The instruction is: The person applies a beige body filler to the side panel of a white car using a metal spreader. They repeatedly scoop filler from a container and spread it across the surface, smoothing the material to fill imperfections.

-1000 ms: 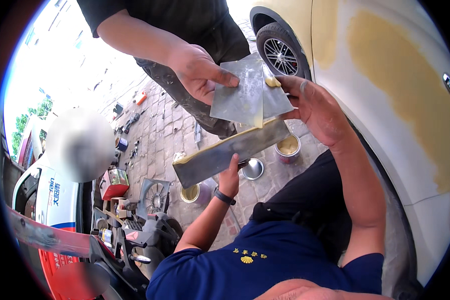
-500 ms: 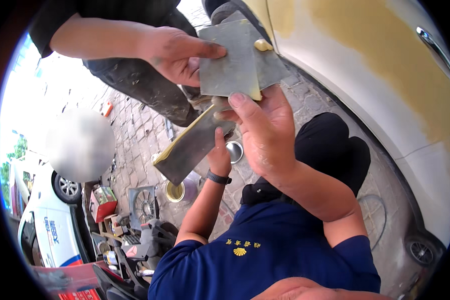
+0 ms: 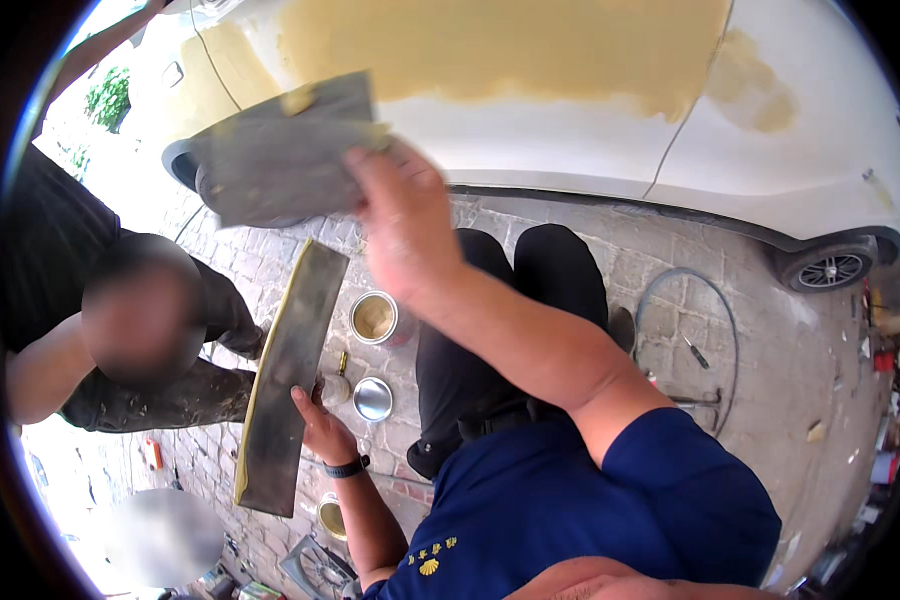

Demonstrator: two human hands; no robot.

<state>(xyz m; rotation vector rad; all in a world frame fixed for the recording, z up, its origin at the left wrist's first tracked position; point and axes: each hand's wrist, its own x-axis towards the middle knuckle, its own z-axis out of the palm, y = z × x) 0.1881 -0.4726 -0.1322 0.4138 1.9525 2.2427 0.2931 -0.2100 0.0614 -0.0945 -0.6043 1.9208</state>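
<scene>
My left hand grips the edge of a long grey putty spreader, with yellow filler along its far-side edge. It is held tilted above the paving. Raised toward the car, my right hand is closed on flat grey putty spreader plates, blurred by motion. A blob of yellowish filler sits on them near the top edge, with more filler by my fingers. The plates overlap the front wheel area of a white car, whose side carries a broad tan filler patch.
An open tin of tan paste, a shiny round lid and another tin stand on the paving. A co-worker in dark clothes is at the left. A hose curls on the ground at right.
The co-worker's hand, earlier on the plates, is away from them. My right hand has carried the plates toward the car. The view has turned, and the long spreader stands more upright in it.
</scene>
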